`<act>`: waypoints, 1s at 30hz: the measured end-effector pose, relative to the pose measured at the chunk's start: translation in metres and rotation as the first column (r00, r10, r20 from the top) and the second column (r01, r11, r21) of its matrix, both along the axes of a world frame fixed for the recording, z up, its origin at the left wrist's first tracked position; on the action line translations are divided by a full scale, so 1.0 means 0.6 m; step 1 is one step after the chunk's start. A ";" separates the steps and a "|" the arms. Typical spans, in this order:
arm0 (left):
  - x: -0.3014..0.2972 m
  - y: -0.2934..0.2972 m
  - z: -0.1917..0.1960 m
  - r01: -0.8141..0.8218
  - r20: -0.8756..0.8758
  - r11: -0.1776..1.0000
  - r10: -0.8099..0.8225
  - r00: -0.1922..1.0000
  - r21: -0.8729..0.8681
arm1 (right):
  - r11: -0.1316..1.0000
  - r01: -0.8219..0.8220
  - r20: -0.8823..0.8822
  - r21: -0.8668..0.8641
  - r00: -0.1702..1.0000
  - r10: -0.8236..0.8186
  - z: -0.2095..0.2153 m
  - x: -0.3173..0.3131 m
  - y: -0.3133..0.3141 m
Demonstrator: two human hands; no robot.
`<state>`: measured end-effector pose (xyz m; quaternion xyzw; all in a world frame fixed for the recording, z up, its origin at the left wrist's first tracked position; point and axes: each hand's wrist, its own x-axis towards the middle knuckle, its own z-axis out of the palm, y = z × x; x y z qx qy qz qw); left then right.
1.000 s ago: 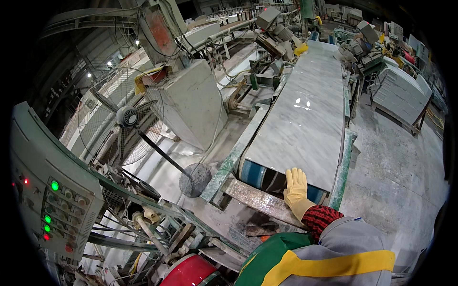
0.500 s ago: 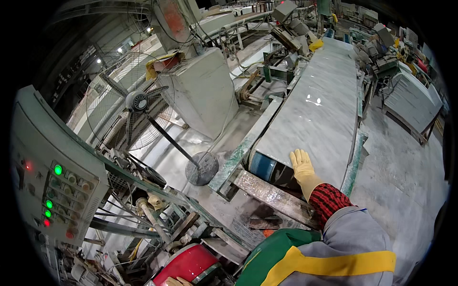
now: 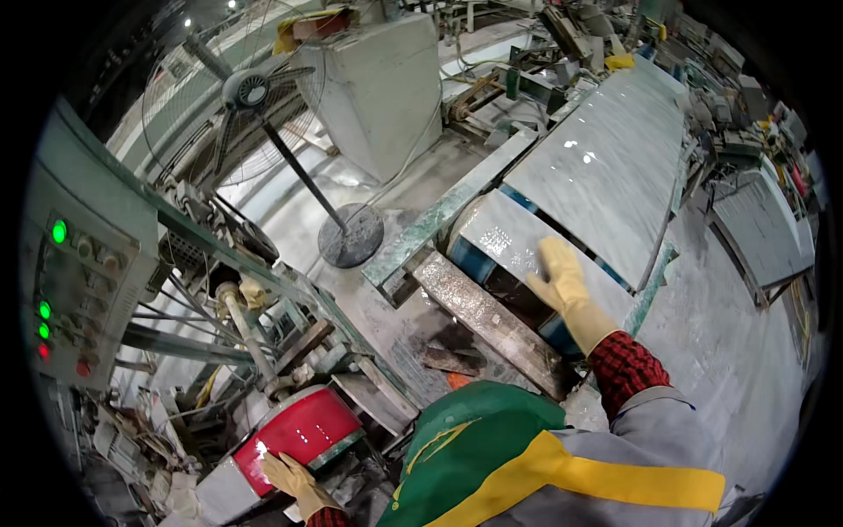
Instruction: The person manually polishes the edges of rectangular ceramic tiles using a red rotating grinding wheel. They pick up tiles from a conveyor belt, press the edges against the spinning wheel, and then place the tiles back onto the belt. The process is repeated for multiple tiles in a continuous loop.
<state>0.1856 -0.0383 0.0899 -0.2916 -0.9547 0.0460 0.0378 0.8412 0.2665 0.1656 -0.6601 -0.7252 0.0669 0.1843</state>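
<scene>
One short, white, marble-like slab lay right of centre, beneath the flat, spread, cream-gloved right hand, parted already from the long grey-white slab but still on a curved blue belt, while the left hand, cream-gloved, empty, fingers outstretched, met a glossy red drum, lower left.

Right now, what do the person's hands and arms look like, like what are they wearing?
The right hand and left hand both wear pale yellow gloves with separate fingers. Red-and-black checked cuffs show at both wrists. On the right, a plain grey outer sleeve covers the rest; higher up on the left is out of view.
</scene>
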 end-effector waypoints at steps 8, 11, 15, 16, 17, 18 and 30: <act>0.025 0.025 0.026 0.067 0.027 0.996 -0.069 0.997 0.059 | 0.781 0.184 -0.225 -0.597 0.896 -0.383 -0.065 0.207 0.084; 0.003 0.009 -0.007 0.086 -0.068 0.993 -0.081 0.994 0.085 | 0.779 0.081 -0.367 -0.622 0.848 -0.381 -0.074 0.212 0.104; -0.011 -0.005 -0.023 0.263 -0.266 0.922 -0.187 0.946 0.286 | 0.879 0.024 -0.360 -0.476 0.907 -0.219 -0.089 0.195 0.076; 0.009 0.026 0.015 0.153 -0.068 0.938 -0.138 0.988 0.310 | 0.872 0.065 -0.307 -0.486 0.921 -0.240 -0.079 0.185 0.062; 0.010 0.020 0.012 0.200 -0.160 0.928 -0.156 0.975 0.315 | 0.863 0.083 -0.265 -0.498 0.933 -0.243 -0.046 0.134 0.050; 0.006 0.020 0.008 0.262 -0.252 0.912 -0.185 0.950 0.317 | 0.855 0.113 -0.223 -0.506 0.940 -0.256 -0.015 0.084 0.033; 0.017 0.045 0.010 0.256 0.019 0.921 -0.273 0.962 0.293 | 0.936 0.200 -0.081 -0.289 0.969 -0.232 -0.082 -0.075 -0.070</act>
